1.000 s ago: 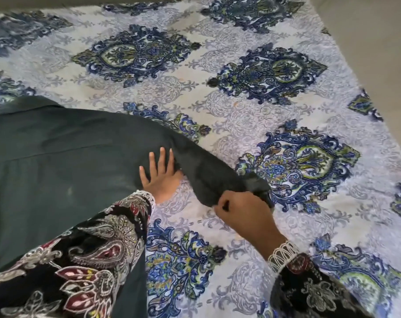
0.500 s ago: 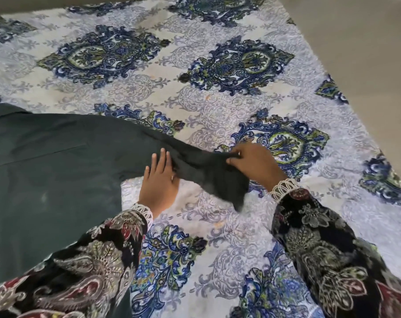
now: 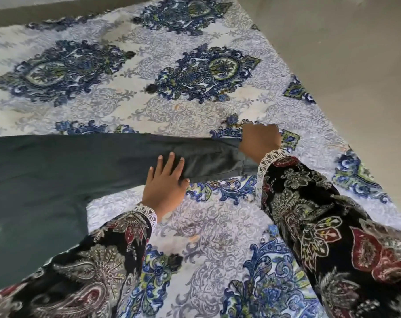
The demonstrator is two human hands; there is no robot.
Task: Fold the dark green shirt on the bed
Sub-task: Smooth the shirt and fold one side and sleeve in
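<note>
Left hand (image 3: pixel 165 189): flat, palm down, fingers straight and slightly spread. The fingers press on the shirt sleeve (image 3: pixel 194 157); the heel of the hand rests on the sheet (image 3: pixel 194 115) just beside the sleeve's near edge.

Right hand (image 3: pixel 260 143): at the cuff end of the sleeve, knuckles up, fingers curled down over the cuff. The fingertips are hidden under the hand, so the exact grip cannot be told. The two hands are apart, with a stretch of sleeve between them.

Shirt (image 3: pixel 45 180): dark green, lying flat on the bed. The body lies toward the bed's left edge and runs out of view there. The sleeve extends straight from the body toward the right edge of the bed; its long axis runs left to right across the bed, cuff end pointing right. A seam or placket shows near the cuff.

Both forearms wear black paisley sleeves (image 3: pixel 309 214) with white lace trim at the wrists.

Surface: the sheet is pale with grey scrollwork and large blue-and-green medallions. Beyond the bed's right and far edges is a plain grey-beige floor (image 3: pixel 344 53).

No brand, label or writing can be read.
</note>
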